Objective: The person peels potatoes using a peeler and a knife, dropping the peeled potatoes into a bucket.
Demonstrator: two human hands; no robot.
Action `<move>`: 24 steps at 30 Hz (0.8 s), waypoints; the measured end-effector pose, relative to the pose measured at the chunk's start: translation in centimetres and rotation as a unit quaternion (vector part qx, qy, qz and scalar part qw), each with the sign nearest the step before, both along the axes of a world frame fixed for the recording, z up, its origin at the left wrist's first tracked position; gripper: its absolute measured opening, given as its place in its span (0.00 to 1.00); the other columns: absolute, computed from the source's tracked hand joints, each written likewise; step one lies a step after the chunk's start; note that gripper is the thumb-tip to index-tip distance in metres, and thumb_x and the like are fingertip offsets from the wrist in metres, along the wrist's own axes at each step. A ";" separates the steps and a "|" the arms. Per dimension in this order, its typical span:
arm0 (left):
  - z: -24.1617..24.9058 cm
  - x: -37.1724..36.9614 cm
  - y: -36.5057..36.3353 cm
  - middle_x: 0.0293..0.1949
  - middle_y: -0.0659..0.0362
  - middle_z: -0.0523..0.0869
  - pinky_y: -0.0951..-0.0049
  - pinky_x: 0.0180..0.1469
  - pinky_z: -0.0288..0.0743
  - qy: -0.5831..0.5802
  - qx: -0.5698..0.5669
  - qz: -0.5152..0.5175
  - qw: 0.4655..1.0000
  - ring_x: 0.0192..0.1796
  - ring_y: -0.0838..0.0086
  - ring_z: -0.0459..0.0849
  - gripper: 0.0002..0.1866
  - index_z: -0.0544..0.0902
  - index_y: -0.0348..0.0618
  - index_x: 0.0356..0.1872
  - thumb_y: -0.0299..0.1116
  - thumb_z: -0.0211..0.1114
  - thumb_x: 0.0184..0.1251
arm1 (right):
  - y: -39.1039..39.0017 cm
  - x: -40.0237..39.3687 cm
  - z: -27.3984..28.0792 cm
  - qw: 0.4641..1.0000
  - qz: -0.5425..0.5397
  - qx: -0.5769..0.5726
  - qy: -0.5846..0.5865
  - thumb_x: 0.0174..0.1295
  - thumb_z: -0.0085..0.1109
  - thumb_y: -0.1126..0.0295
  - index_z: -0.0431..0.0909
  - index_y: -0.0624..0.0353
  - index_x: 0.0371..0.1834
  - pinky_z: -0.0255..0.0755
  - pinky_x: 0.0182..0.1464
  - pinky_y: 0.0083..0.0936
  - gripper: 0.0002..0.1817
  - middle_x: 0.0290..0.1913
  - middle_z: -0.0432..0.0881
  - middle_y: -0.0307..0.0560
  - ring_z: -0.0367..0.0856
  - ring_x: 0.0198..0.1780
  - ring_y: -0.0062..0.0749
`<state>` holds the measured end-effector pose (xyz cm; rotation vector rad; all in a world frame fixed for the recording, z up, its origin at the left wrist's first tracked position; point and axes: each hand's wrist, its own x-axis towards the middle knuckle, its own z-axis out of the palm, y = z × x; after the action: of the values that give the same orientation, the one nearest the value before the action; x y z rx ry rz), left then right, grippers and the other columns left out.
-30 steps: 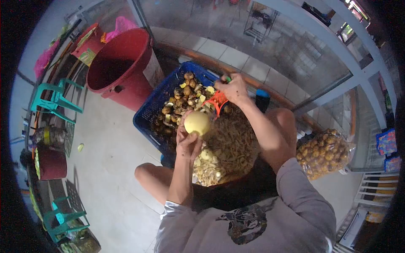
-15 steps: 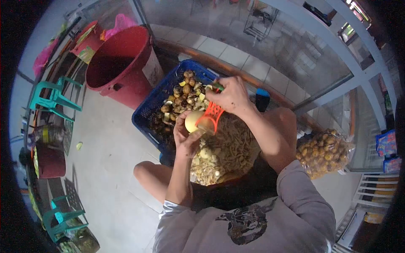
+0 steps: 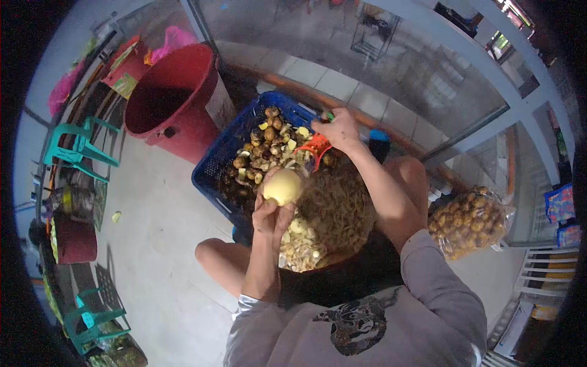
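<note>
My left hand (image 3: 269, 214) is closed around a pale yellow, mostly peeled potato (image 3: 283, 186), with some brown skin on its upper left side. In my right hand (image 3: 338, 129) is an orange peeler (image 3: 316, 148); a bit of green shows at my fingers. The peeler is apart from the potato, up and to its right. Just beyond both hands stands a blue crate (image 3: 211, 191) holding brown potatoes and cut scraps. Below the hands, between my legs, lies a heap of peelings (image 3: 339, 205) with pale peeled pieces (image 3: 298, 227) at its left side.
A large red bin (image 3: 174, 98) stands beyond the crate to the left. On my right is a clear bag of potatoes (image 3: 471, 223). Green plastic chairs (image 3: 79, 147) line the left side. Glass panels (image 3: 428, 67) border the far side.
My right hand has drawn the peeler away from the potato, up and to the right. My left hand has turned the potato, which now sits more upright above the fingers.
</note>
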<state>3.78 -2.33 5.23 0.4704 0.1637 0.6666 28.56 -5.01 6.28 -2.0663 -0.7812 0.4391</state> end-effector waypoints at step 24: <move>-1.4 0.5 0.0 0.54 0.53 0.80 0.60 0.63 0.72 0.000 -0.037 0.001 0.999 0.57 0.63 0.79 0.34 0.73 0.35 0.58 0.29 0.77 0.47 | 0.1 -1.3 0.6 0.997 -0.007 0.065 0.041 0.42 0.73 0.52 0.80 0.57 0.26 0.75 0.36 0.31 0.20 0.20 0.80 0.47 0.79 0.25 0.30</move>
<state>4.27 -2.30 3.87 0.3985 0.1887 0.6592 27.24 -4.95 6.87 -1.9203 -0.7255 0.4511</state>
